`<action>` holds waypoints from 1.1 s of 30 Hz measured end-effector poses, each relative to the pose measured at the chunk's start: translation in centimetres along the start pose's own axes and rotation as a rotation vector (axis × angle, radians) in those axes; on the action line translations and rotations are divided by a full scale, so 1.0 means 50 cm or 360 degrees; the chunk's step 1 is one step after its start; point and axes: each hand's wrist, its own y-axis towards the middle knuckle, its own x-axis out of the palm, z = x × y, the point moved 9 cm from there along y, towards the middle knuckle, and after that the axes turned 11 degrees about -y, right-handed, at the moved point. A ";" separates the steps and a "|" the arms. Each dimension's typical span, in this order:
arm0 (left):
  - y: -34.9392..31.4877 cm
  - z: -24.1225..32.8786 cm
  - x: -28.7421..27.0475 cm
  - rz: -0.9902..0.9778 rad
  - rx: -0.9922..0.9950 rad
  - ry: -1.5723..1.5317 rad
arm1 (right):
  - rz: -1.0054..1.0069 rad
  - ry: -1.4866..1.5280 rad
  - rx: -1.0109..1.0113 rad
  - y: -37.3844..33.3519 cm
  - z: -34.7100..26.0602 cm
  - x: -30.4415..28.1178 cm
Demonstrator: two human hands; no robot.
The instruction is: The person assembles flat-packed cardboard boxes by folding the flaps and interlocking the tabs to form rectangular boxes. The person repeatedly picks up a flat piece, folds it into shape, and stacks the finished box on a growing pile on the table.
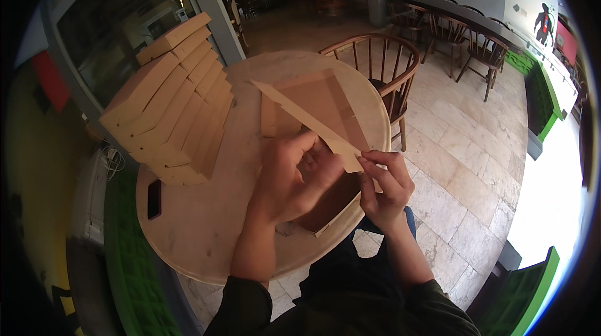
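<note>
The folding work looks partly done: a stack of brown boxes [169,111] stands on the left of the frame, its boxes apparently already made up, while one unfinished box [332,201] sits on the table [194,226] in the middle of the frame, under the person's hands. A broad panel [307,93] lies spread out toward the upper middle, and a narrow strip [343,148] slants up across the box from upper left to lower right, not yet tucked down. The right hand [386,184], right of centre, is closed on the lower end of that strip, pinching it between thumb and fingers. The left hand [291,170], at the centre, has its fingers curled against the same strip; whether it truly grips the board or only presses it cannot be told, as the hand hides the contact. Judging by how the box lies, the strip and the broad panel both need folding before it matches the stacked ones. As for containers, the stacked boxes appear shut, so what they may hold cannot be seen, and overlapping edges make their number uncertain. The unfinished box is open and shows brown board inside, below the hands, though part of its interior is hidden. A dark phone [154,199] lies near the table's edge at the lower left.
</note>
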 end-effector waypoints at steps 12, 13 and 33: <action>0.004 -0.006 -0.038 0.0198 -0.0069 -0.0054 | -0.0389 0.0017 0.0032 0.012 -0.040 0.049; 0.006 0.000 -0.035 0.0173 0.0017 -0.0022 | -0.0395 0.0003 0.0010 0.013 -0.044 0.050; 0.021 -0.070 -0.026 0.0322 -0.0075 -0.0170 | -0.0079 0.0700 0.0786 0.037 0.043 0.082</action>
